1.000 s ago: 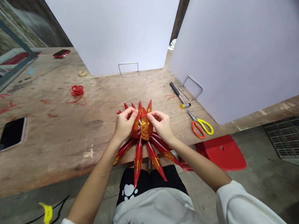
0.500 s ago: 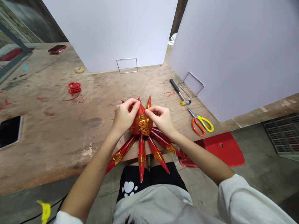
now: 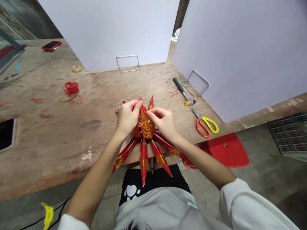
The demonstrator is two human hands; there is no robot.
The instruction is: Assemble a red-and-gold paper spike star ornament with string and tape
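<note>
A red and gold folded-paper lantern (image 3: 146, 126) with several long pointed spikes rests at the table's near edge, its front spikes sticking out over my lap. My left hand (image 3: 129, 117) is closed, thumb and forefinger pinching the pointed top of the lantern's body. On the other side, my right hand (image 3: 163, 121) pinches the body's upper right edge between thumb and fingers. Gold coin-like patterns cover the body panel that faces me. My hands hide part of the lantern's sides and some rear spikes.
Scissors (image 3: 206, 124) and a small hammer (image 3: 183, 91) lie to the right. Red cord (image 3: 71, 88), a tape roll (image 3: 76, 68) and two phones (image 3: 51, 45) are at the left. White panels (image 3: 107, 32) on wire stands rise behind. A red stool (image 3: 224, 153) stands below the table.
The lantern's body has turned slightly, so a gold-patterned panel faces me more fully. Both hands keep their pinch near the top. The whole view has shifted a little.
</note>
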